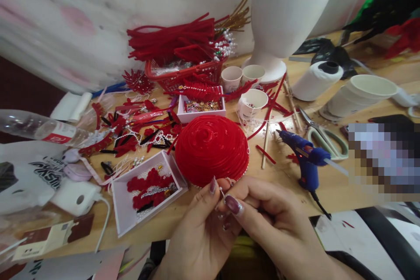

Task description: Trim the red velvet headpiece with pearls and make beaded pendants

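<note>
My left hand (203,232) and my right hand (275,223) meet at the near side of a red coiled dome (210,148), wound from fuzzy stems. Both are closed, thumbs and fingers pinching close together. Between the fingertips shows a thin white bead string (222,193); its small end is partly hidden by the fingers. Tiny white beads also edge the dome's right rim. The dome rests just beyond my fingertips, and whether they touch it I cannot tell.
A white tray (118,210) with red flowers lies left; a trinket box (183,116) stands behind the dome. Rightward are a blue glue gun (303,153), scissors (323,138) and a paper cup (252,103). Behind stand a red basket (187,74) and a white foam head (288,8).
</note>
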`<action>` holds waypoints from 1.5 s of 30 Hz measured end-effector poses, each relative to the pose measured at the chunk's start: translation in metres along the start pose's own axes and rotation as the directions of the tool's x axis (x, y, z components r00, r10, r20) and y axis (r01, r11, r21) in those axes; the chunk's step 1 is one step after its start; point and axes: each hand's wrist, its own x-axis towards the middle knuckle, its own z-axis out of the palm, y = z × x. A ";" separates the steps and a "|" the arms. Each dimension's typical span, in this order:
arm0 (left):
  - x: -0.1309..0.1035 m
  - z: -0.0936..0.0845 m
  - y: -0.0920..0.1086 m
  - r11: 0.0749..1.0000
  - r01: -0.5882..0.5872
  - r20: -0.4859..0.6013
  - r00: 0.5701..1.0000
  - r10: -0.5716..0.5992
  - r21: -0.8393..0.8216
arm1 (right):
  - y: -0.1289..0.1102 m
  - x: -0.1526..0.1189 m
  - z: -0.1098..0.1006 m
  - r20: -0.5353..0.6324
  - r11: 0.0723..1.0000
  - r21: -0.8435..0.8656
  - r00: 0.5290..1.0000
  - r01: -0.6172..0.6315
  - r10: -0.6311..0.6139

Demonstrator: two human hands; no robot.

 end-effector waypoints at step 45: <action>0.008 -0.016 -0.007 0.643 -0.550 0.361 0.835 0.415 0.533 | 0.004 -0.003 -0.026 0.141 0.994 0.104 0.989 0.027 -0.042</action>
